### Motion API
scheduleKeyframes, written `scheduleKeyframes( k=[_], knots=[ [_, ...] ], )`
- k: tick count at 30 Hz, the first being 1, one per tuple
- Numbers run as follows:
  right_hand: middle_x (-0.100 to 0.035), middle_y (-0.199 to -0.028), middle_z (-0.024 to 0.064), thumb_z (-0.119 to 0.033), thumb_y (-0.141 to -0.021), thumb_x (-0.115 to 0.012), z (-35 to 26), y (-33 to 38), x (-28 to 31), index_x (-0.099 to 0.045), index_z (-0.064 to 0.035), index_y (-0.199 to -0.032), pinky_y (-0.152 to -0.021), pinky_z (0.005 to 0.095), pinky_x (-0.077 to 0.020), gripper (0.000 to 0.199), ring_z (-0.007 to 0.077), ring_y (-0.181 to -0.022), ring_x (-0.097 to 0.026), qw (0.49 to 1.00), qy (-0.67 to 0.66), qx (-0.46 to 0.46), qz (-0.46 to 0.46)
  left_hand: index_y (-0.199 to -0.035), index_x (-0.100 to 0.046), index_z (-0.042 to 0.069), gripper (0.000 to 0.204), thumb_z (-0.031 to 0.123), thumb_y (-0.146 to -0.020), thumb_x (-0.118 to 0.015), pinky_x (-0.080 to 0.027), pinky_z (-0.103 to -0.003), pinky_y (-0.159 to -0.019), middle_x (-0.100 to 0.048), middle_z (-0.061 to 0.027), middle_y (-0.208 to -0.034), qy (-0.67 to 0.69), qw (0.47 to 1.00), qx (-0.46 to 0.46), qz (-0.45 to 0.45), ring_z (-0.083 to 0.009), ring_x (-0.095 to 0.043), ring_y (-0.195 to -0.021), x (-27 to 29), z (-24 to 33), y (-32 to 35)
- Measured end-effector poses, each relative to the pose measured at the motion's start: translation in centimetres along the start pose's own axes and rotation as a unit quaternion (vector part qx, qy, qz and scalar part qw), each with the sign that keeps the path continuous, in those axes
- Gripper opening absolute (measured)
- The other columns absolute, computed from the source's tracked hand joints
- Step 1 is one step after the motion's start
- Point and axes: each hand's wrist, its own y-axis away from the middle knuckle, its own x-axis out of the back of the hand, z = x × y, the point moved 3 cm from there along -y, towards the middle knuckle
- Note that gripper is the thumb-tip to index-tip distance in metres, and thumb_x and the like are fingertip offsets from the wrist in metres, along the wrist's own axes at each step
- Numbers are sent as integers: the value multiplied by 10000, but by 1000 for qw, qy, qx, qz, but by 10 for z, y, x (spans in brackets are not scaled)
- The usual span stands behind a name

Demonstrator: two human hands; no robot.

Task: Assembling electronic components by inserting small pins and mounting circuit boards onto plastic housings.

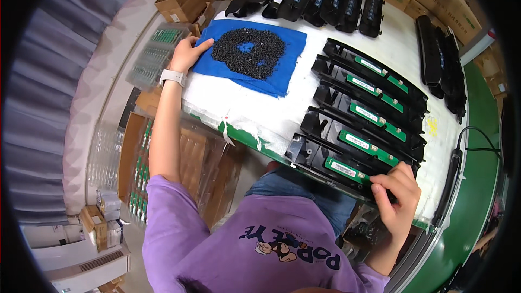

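Observation:
My right hand point(399, 190) bends its fingers and thumb together at the right end of a green circuit board point(347, 170), which lies in the nearest long black plastic housing point(306, 149). Several such housings with boards stretch away in a row on the white table cover point(255, 114). At the table's left edge, my left hand point(189, 54) has its thumb spread from the fingers, the thumb at the rim of a blue cloth point(296, 49). On the cloth lies a ring-shaped heap of tiny black pieces point(260, 43). Beside that hand is a clear plastic tray point(149, 59) with green boards.
More black housings point(347, 8) stand at the far edge, others point(439, 65) at the right. A slim black corded tool point(450, 179) lies along the right edge. Cardboard boxes point(182, 0) stand beyond the table. Left below is a box with boards point(138, 168).

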Motion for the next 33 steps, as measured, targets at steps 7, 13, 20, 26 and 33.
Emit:
scheduleKeyframes(
  k=[7, 13, 20, 26, 33],
  knots=[
    [-501, -598, 63, -31, -622, -688, 6, -4, -7, -652, -11, -743, -578, 315, -354, 127, 215, -580, -462, 1000, -5, 14, -1, -950, -648, -8, 391, 286, -713, -748, -484, -302, -771, -677, -130, -908, -35, 990, -102, 93, -193, -642, -826, 1, 15, 7],
    [-499, -591, 60, -21, -623, -686, 9, -12, -13, -648, -9, -738, -550, 310, -345, 122, 209, -562, -461, 1000, -2, 28, -1, -947, -620, 15, 251, 198, -779, -659, -481, -327, -788, -674, -115, -926, -96, 963, -185, 169, -244, -649, -877, 0, 53, 20],
    [-496, -588, 63, -7, -605, -685, 10, -16, -18, -644, -7, -737, -526, 310, -338, 138, 215, -547, -461, 999, 5, 42, -6, -973, -644, 28, 306, 253, -770, -689, -475, -322, -786, -658, -147, -958, -126, 967, -188, 112, -252, -632, -894, -4, 32, -7],
    [-492, -588, 70, 5, -597, -677, 11, -15, -18, -648, -5, -739, -530, 311, -344, 146, 216, -548, -460, 999, 18, 32, -6, -958, -579, 19, 251, 219, -821, -644, -436, -305, -846, -639, -137, -968, -44, 966, -242, 75, -235, -597, -942, -5, 42, -2],
    [-533, -567, 71, -40, -539, -664, 11, -11, -12, -655, 16, -712, -519, 293, -355, 181, 201, -534, -464, 993, -113, -14, -10, -975, -461, 14, 206, 216, -951, -495, -358, -266, -922, -567, -66, -1065, 106, 955, -270, -64, -166, -485, -1128, -16, 65, 32]
  ],
)
